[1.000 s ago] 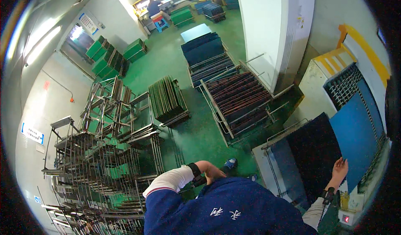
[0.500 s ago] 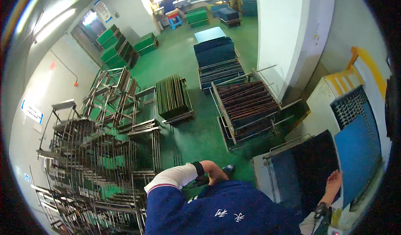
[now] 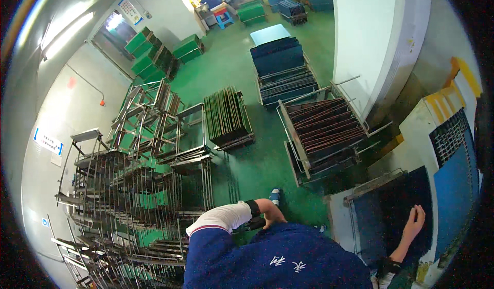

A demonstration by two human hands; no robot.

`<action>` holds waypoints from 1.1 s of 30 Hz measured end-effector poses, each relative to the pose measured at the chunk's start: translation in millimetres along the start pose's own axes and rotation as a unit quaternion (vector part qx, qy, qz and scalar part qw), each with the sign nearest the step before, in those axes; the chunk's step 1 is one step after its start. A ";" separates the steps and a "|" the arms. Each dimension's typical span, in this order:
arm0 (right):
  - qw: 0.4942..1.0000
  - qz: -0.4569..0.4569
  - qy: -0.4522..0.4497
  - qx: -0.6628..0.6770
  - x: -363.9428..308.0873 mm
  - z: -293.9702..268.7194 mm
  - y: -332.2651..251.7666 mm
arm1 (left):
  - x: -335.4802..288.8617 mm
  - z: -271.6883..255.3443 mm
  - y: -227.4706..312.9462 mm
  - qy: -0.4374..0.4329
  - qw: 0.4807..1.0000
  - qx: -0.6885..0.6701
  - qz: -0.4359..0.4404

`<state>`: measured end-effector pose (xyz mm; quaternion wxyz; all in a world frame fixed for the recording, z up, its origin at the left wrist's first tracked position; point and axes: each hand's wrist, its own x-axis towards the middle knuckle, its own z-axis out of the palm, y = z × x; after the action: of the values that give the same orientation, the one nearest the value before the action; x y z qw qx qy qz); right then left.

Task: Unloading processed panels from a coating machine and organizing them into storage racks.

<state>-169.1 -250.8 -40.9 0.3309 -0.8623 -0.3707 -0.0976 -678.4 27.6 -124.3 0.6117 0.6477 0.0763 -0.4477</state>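
Observation:
My right hand (image 3: pixel 414 221) is over the right part of a dark panel (image 3: pixel 396 201) in a metal-framed rack at the lower right. Its fingers are stretched out, and nothing shows in them. Whether the fingertips touch the panel I cannot tell. Just right of that hand, a flat blue panel (image 3: pixel 455 201) lies against a light machine with a roller-like grid (image 3: pixel 450 137). My left hand (image 3: pixel 272 217) is low in front of my blue top, with the elbow bent. The blue cloth hides its fingers.
Ahead stands a rack of copper-edged boards (image 3: pixel 324 129), with a rack of dark blue panels (image 3: pixel 288 75) behind it. A rack of green boards (image 3: pixel 226 116) is left of centre. Stacked metal frames (image 3: pixel 123 186) crowd the left. A white pillar (image 3: pixel 368 37) rises at right.
My right hand has left the edge of the blue panel and is now over the dark panel. The surroundings have shifted rightward in view. My left hand stays low by my body.

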 end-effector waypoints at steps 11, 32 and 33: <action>0.988 0.079 -0.063 0.115 30.1 106.7 -171.1 | -71.2 -42.1 -155.0 0.073 0.976 0.054 0.196; 0.897 -0.255 -0.335 -0.136 3.5 442.0 -483.3 | -160.3 -185.4 -491.0 0.639 0.721 -0.109 -0.246; 0.894 -0.266 -0.331 -0.141 2.0 452.7 -481.9 | -153.6 -193.6 -513.5 0.659 0.703 -0.097 -0.251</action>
<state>-541.6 285.4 -144.9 0.0256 -0.7512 -0.6570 0.0579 -1006.4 386.4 -421.6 0.3298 0.6720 0.6622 -0.0339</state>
